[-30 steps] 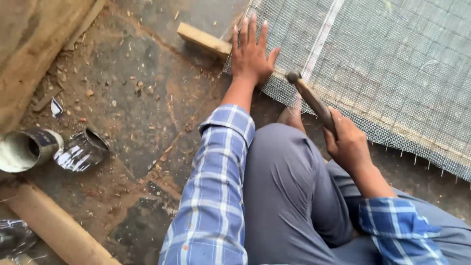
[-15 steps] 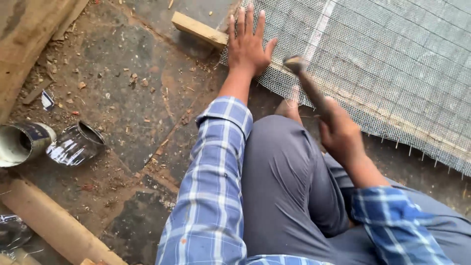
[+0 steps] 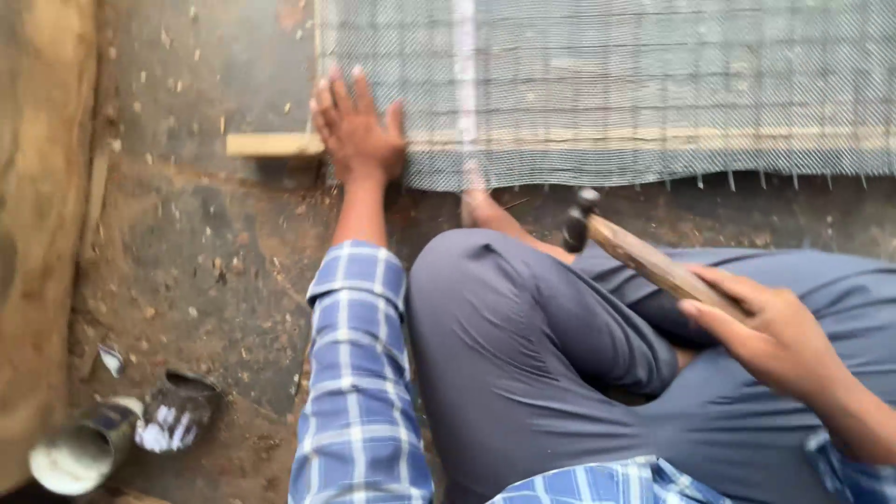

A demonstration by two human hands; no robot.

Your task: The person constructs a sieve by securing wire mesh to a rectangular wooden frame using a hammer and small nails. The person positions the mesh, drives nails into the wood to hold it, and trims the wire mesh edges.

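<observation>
**Hand flat on mesh, hammer raised over the knee**

Head view: the left hand [image 3: 359, 131] lies spread, palm down, on the corner of the wire mesh [image 3: 653, 84], pressing it onto a wooden batten [image 3: 271, 145] whose end sticks out to the left. The right hand [image 3: 775, 331] is wrapped round the wooden handle of a hammer [image 3: 635, 252], its dark head just below the mesh's edge, above the bent knee. Two tins [image 3: 121, 439] lie on the dirty floor [image 3: 205, 252], lower left.
</observation>
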